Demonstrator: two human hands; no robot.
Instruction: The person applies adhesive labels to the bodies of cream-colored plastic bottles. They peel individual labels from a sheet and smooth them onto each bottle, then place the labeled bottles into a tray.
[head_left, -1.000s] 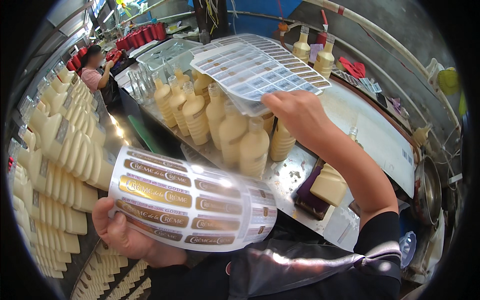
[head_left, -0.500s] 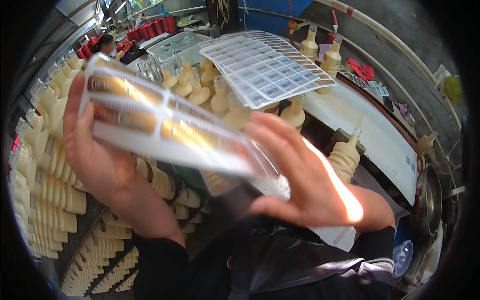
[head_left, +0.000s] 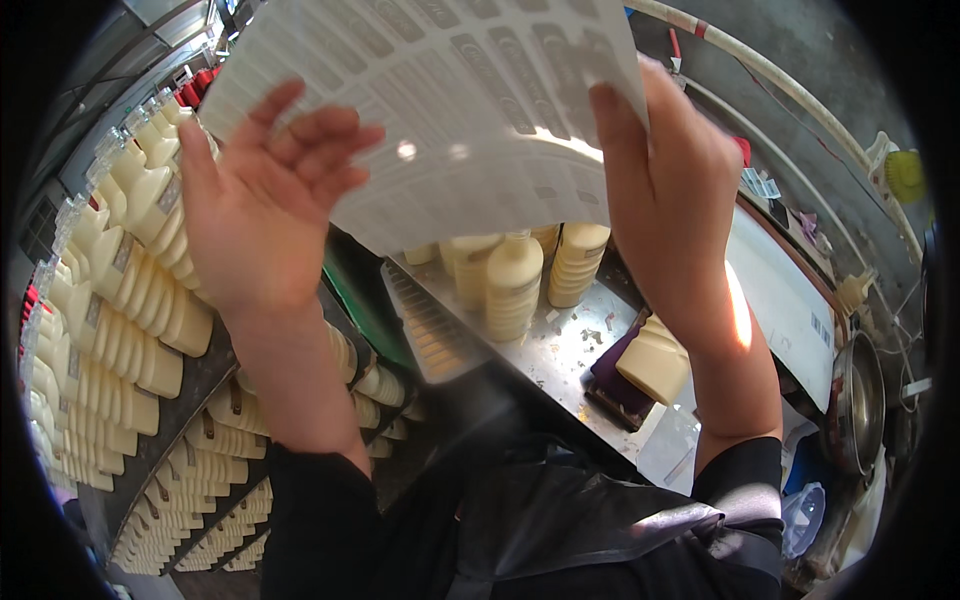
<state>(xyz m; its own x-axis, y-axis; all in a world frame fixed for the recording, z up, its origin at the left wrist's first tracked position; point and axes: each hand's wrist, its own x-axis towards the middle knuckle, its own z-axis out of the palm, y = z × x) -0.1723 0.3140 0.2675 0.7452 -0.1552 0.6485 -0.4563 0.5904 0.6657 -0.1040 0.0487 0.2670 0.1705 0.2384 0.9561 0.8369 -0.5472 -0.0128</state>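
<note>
A large translucent sheet of labels is raised in front of me, its pale back toward me and the label outlines showing through. My right hand grips its right edge, the thumb lying on the near face. My left hand is held up before the sheet's left part, fingers apart and slightly blurred, holding nothing. Below the sheet stand several cream ribbed bottles on the metal table. One more cream bottle lies on a purple padded holder, partly hidden by my right forearm.
Racks of cream bottles fill the left side in tiers. A white board lies on the right, with a round metal pan beside it. A grated panel sits at the table's left edge. The raised sheet hides the table's far part.
The label sheet held low and tilted between both hands is now lifted and spread, its back toward me. My left hand has let go; my right hand has risen and grips its right edge.
</note>
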